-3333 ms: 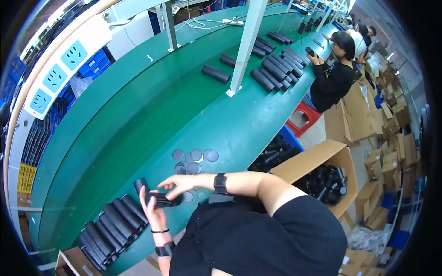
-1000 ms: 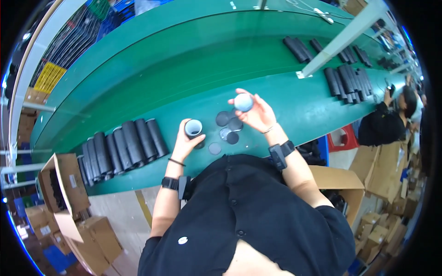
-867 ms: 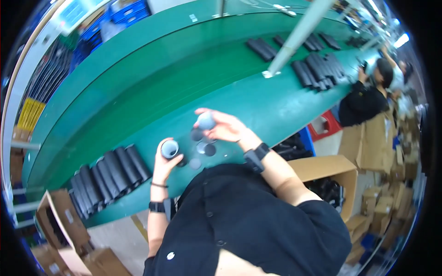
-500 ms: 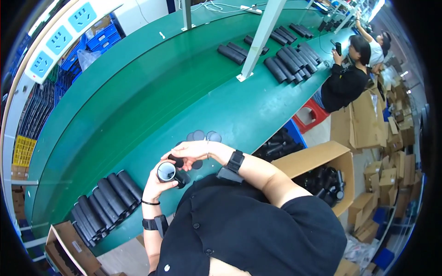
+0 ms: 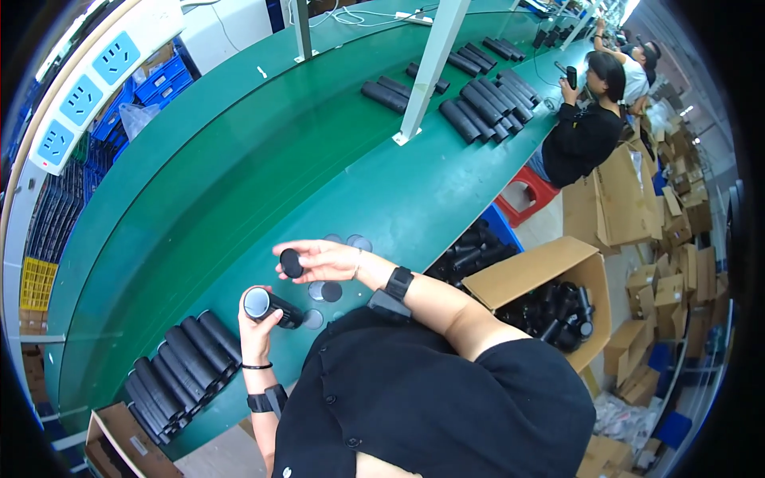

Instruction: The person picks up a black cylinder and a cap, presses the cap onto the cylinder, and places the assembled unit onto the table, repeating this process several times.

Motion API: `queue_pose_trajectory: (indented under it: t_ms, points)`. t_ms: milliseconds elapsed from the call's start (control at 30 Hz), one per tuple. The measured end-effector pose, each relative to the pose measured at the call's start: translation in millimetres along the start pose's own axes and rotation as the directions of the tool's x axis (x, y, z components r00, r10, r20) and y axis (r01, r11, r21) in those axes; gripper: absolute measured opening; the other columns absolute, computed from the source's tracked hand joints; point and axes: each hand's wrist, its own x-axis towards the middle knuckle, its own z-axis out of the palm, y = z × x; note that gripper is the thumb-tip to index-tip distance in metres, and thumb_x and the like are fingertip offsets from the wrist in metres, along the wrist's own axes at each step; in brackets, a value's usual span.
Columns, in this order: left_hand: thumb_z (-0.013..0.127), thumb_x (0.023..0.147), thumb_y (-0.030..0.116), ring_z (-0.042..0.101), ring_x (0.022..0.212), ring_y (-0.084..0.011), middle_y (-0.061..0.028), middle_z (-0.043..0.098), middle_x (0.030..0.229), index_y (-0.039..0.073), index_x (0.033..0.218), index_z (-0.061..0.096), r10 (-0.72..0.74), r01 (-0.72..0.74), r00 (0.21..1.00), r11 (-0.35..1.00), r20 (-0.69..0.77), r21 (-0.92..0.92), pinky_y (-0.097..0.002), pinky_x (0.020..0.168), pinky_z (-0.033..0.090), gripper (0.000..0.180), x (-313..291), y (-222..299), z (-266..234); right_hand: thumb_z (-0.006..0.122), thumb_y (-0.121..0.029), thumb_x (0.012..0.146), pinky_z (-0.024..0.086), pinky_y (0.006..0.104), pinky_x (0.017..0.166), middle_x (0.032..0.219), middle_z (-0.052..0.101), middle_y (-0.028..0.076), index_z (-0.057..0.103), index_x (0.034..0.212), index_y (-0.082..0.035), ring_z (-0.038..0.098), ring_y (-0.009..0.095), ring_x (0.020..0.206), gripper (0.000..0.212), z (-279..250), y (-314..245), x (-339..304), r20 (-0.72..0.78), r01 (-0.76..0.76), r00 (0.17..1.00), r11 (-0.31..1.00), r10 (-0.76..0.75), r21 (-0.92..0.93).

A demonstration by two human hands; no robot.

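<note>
My left hand (image 5: 254, 332) is wrapped round a black tube (image 5: 284, 311), which lies tilted with its pale-lined mouth toward the left. Slightly farther off and to the right, my right hand (image 5: 325, 260) pinches a round black disc (image 5: 292, 264) by its edge, apart from the tube. Below that hand several loose discs (image 5: 331, 291) lie on the green bench, some dark and some greyish. Another grey disc (image 5: 313, 319) rests close to the tube's far end.
A row of black tubes (image 5: 185, 356) lies at the left, above a cardboard box (image 5: 131, 446). On my right stand an open carton (image 5: 594, 319) of black parts and a blue bin (image 5: 504, 227). More tubes (image 5: 478, 107) and a seated co-worker (image 5: 586, 131) are farther along; a metal post (image 5: 430, 72) rises between.
My hands have drawn apart. The tube has moved left and its mouth has turned left; my right hand has lifted away from it, with the black disc now plainly showing. The view has shifted slightly.
</note>
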Motion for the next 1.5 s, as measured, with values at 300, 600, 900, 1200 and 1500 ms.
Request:
queue_pose_trajectory:
  t_ms: [300,600,900,1200,1500]
  points:
    - [0.072,0.074,-0.005,0.053,0.106,-0.0162,-0.004,0.056,0.116,0.006,0.13,0.044,0.043,-0.021,0.963,0.996,-0.267,0.082,-0.0318,0.095,0.043,0.063,-6,-52,-28,0.057,-0.032,0.096,0.053,0.0323,0.083,0.13,0.052,0.019,0.037,0.142,-0.008,0.062,0.027,0.103,0.056,-7,9,-7,0.004,-0.01,1.0,0.989,0.009,0.145]
    - [0.072,0.075,-0.004,0.051,0.111,-0.017,-0.0063,0.052,0.119,0.002,0.136,0.036,0.018,0.011,0.959,0.995,-0.283,0.1,-0.0322,0.097,0.042,0.071,-6,-51,-24,0.055,-0.032,0.097,0.056,0.0312,0.08,0.125,0.055,0.021,0.037,0.142,-0.009,0.065,0.026,0.096,0.054,-5,13,-5,-0.017,-0.005,1.0,0.976,0.009,0.218]
    - [0.072,0.076,-0.004,0.052,0.108,-0.0154,-0.0048,0.053,0.116,0.003,0.136,0.037,0.004,0.017,0.976,0.995,-0.216,0.097,-0.0296,0.096,0.042,0.07,-4,-47,-19,0.054,-0.031,0.097,0.056,0.0309,0.079,0.123,0.056,0.021,0.038,0.142,-0.01,0.065,0.025,0.094,0.052,-5,13,-5,-0.033,-0.028,0.999,0.975,0.037,0.221]
    - [0.071,0.076,-0.005,0.052,0.109,-0.0152,-0.0045,0.053,0.117,0.005,0.136,0.037,0.021,0.001,0.971,0.996,-0.236,0.091,-0.0294,0.096,0.042,0.07,-3,-55,-17,0.054,-0.029,0.097,0.055,0.0334,0.08,0.128,0.053,0.022,0.031,0.146,-0.011,0.063,0.026,0.095,0.057,-14,19,-5,0.008,-0.043,0.999,0.977,0.042,0.208]
    - [0.073,0.075,-0.003,0.053,0.107,-0.0162,-0.0047,0.052,0.116,0.006,0.134,0.038,0.014,0.014,0.975,0.992,-0.223,0.124,-0.0305,0.093,0.044,0.069,-2,-53,-20,0.054,-0.028,0.097,0.055,0.0338,0.082,0.123,0.056,0.021,0.038,0.142,-0.01,0.064,0.025,0.092,0.052,-11,20,-5,-0.008,-0.036,0.999,0.963,0.04,0.265]
